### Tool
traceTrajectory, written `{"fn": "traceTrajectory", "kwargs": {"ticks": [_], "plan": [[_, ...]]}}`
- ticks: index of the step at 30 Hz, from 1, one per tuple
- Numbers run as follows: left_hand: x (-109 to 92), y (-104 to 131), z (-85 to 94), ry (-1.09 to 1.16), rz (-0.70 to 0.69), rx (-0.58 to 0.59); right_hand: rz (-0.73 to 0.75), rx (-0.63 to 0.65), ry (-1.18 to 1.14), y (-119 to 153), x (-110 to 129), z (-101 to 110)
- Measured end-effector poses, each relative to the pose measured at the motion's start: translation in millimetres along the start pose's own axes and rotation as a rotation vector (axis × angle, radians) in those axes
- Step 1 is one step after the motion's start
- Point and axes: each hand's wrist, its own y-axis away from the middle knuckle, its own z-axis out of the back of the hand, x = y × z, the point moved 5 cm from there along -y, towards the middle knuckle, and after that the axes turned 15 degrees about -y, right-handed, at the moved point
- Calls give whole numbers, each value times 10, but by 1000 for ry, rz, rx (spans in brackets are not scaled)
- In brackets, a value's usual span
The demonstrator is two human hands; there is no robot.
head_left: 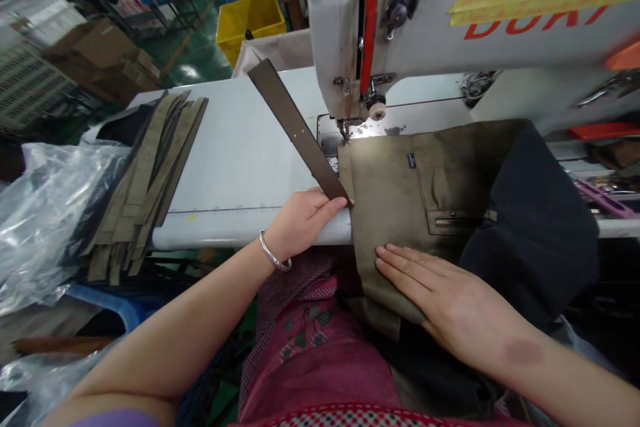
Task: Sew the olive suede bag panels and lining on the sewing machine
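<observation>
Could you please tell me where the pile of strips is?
In the head view, the pile of strips is on the left, by the left end of the white table, between the clear plastic and the left hand.

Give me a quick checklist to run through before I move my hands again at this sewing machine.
1. Strip gripped: ok. The left hand pinches the lower end of the brown strip.
2. Fabric steadied: ok. The right hand lies flat on the olive fabric.
3. Hands clear of the presser foot: ok. Both are nearer the front edge of the table.
4. Presser foot lowered: cannot tell, too small to see.
5. Whole piece lying flat: not ok. The dark fabric at the right stands up in a fold.
6. Other strips out of the way: ok. The pile of strips lies at the table's left end.
</observation>
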Motion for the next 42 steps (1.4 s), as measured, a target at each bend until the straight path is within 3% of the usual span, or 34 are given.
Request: {"fn": "traceTrajectory", "kwargs": {"ticks": [7,12,19,29,42], "plan": [[-71,-28,-29,-114,-93,0,-13,10,1,-6,-11,-26],[-249,130,-132,-385,-286,19,-4,-16,35,1,21,-29],[-296,251,-235,-587,-358,-36,58,-75,56,10,44,17],[-172,81,-198,-597,-364,-54,79,-104,78,-161,-36,116],[-6,-261,-106,-593,-348,-75,68,-52,122,-404,-187,195]]}}
